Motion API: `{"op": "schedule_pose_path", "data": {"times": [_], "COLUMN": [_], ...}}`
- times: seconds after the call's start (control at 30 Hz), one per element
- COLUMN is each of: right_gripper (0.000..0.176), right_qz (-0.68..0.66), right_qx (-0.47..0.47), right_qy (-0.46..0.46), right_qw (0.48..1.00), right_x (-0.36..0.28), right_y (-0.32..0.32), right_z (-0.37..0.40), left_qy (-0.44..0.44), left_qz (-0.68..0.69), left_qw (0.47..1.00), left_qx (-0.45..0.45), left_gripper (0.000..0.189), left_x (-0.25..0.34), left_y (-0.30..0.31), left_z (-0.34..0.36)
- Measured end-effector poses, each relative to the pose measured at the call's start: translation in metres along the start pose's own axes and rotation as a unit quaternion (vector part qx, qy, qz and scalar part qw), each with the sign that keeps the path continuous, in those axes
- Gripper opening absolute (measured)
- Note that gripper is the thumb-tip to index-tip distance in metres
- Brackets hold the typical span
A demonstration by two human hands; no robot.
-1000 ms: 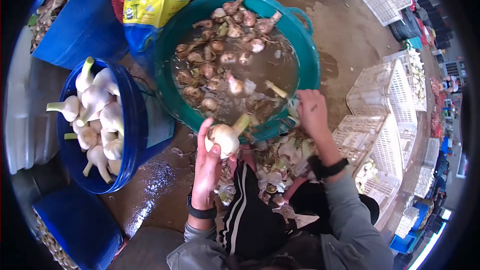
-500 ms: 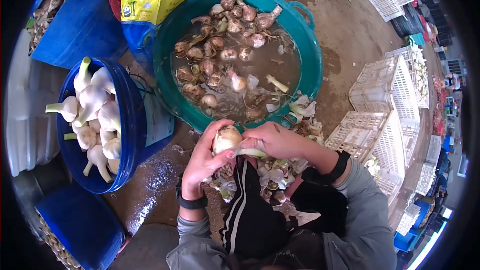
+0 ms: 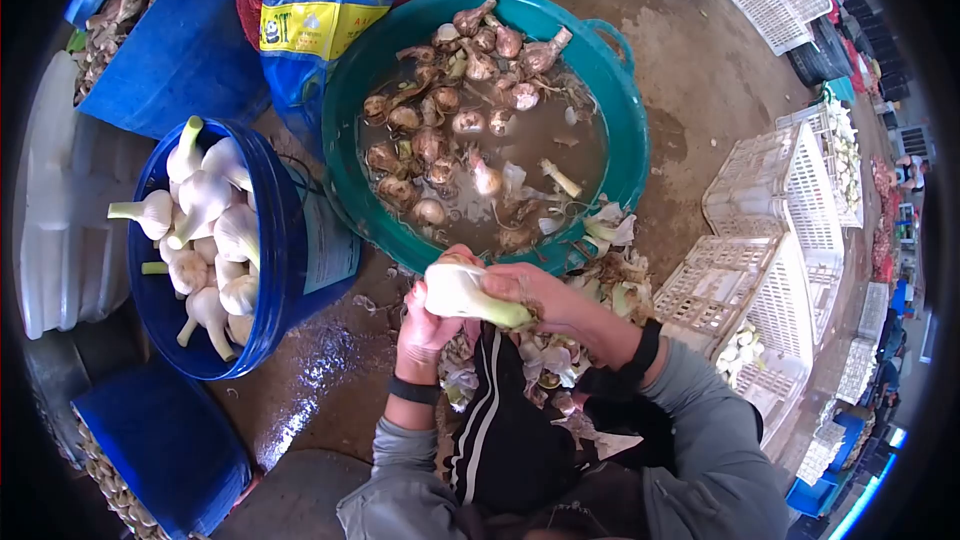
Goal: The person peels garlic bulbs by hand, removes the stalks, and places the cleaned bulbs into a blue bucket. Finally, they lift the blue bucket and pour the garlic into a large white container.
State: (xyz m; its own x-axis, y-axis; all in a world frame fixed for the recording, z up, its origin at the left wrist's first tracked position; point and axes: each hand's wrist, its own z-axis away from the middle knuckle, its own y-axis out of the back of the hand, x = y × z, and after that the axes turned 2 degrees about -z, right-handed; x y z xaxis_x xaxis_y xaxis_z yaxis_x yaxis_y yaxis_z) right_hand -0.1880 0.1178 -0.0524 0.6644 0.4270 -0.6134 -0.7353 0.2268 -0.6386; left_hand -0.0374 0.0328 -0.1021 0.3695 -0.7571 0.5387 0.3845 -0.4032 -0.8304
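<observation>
A garlic bulb (image 3: 458, 292) with a white side and a greenish stem is held between both hands, over the near rim of a green tub (image 3: 632, 175). My left hand (image 3: 428, 325) is closed around the bulb's left and underside. My right hand (image 3: 545, 295) grips it from the right, near the stem, and some of its fingers are hidden. In the tub, several unpeeled, muddy garlic bulbs (image 3: 428, 145) lie in brown water. Peeled skins and leaves (image 3: 545, 355) are heaped below my hands.
To the left, a blue bucket (image 3: 268, 325) holds clean white garlic bulbs (image 3: 205, 195). Behind it stand a large blue bin (image 3: 180, 75) and a blue bag (image 3: 300, 70). White plastic crates (image 3: 715, 275) are stacked on the right. Lower left is another blue container (image 3: 165, 440).
The garlic bulb has been turned in my hands, so a smoother white side and the stem now face up. The view has shifted slightly.
</observation>
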Motion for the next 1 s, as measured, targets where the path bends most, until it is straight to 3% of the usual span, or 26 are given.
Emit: {"op": "schedule_pose_path", "data": {"times": [0.03,0.1,0.13,0.17,0.2,0.27,0.3,0.37,0.4,0.43,0.53,0.63,0.7,0.77,0.83,0.87,0.9,0.97,1.0], "right_gripper": [0.038,0.034,0.030,0.030,0.029,0.024,0.024,0.019,0.020,0.020,0.020,0.023,0.020,0.019,0.017,0.016,0.016,0.014,0.014], "right_qz": [0.002,-0.102,0.039,0.043,0.172,0.377,0.376,0.448,0.477,0.477,0.515,0.550,0.573,0.641,0.658,0.675,0.676,0.820,0.818], "right_qx": [-0.001,0.052,0.104,0.102,0.163,0.228,0.220,0.195,0.186,0.188,0.130,0.117,0.120,0.106,0.116,0.126,0.125,0.009,0.012], "right_qy": [0.004,0.068,0.073,0.081,0.167,0.354,0.365,0.298,0.382,0.386,0.377,0.328,0.368,0.337,0.319,0.303,0.303,0.140,0.140], "right_qw": [1.000,0.991,0.991,0.990,0.957,0.825,0.823,0.820,0.770,0.767,0.759,0.759,0.723,0.682,0.672,0.661,0.660,0.554,0.557], "right_x": [0.001,0.006,0.007,0.008,0.013,0.016,0.006,-0.010,-0.002,-0.002,-0.016,-0.040,-0.053,-0.059,-0.057,-0.055,-0.041,-0.001,-0.001], "right_y": [-0.003,-0.003,0.004,0.007,0.005,-0.017,-0.030,-0.051,-0.047,-0.044,-0.042,-0.052,-0.062,-0.060,-0.053,-0.045,-0.019,0.047,0.056], "right_z": [-0.001,-0.003,-0.006,-0.013,-0.022,-0.026,-0.021,-0.008,-0.014,-0.015,-0.003,0.021,0.049,0.075,0.103,0.115,0.122,0.117,0.107], "left_qy": [-0.001,-0.012,-0.163,-0.196,-0.210,-0.230,-0.287,-0.325,-0.327,-0.316,-0.231,-0.189,-0.220,-0.203,-0.309,-0.408,-0.417,-0.496,-0.453], "left_qz": [-0.002,-0.251,-0.562,-0.591,-0.643,-0.725,-0.689,-0.452,-0.335,-0.268,-0.147,-0.077,-0.050,-0.022,-0.069,-0.153,-0.263,-0.465,-0.553], "left_qw": [1.000,0.962,0.800,0.773,0.734,0.649,0.665,0.827,0.873,0.898,0.941,0.962,0.958,0.964,0.924,0.873,0.827,0.632,0.585], "left_qx": [-0.004,0.111,0.132,0.122,0.065,-0.002,0.014,0.086,0.135,0.148,0.200,0.183,0.174,0.172,0.214,0.218,0.270,0.372,0.383], "left_gripper": [0.081,0.067,0.059,0.053,0.049,0.044,0.032,0.024,0.012,0.015,0.021,0.020,0.022,0.021,0.020,0.023,0.028,0.029,0.026], "left_x": [0.002,0.014,0.035,0.046,0.056,0.055,0.050,0.036,0.029,0.029,0.036,0.056,0.067,0.084,0.116,0.137,0.161,0.200,0.220], "left_y": [0.002,0.004,-0.010,-0.029,-0.047,-0.069,-0.061,-0.047,-0.043,-0.053,-0.063,-0.088,-0.098,-0.114,-0.116,-0.097,-0.106,-0.095,-0.088], "left_z": [-0.003,-0.010,-0.010,-0.003,-0.001,0.001,-0.005,-0.011,-0.015,-0.018,-0.026,-0.028,-0.031,-0.030,-0.026,-0.024,-0.005,0.016,0.032]}}
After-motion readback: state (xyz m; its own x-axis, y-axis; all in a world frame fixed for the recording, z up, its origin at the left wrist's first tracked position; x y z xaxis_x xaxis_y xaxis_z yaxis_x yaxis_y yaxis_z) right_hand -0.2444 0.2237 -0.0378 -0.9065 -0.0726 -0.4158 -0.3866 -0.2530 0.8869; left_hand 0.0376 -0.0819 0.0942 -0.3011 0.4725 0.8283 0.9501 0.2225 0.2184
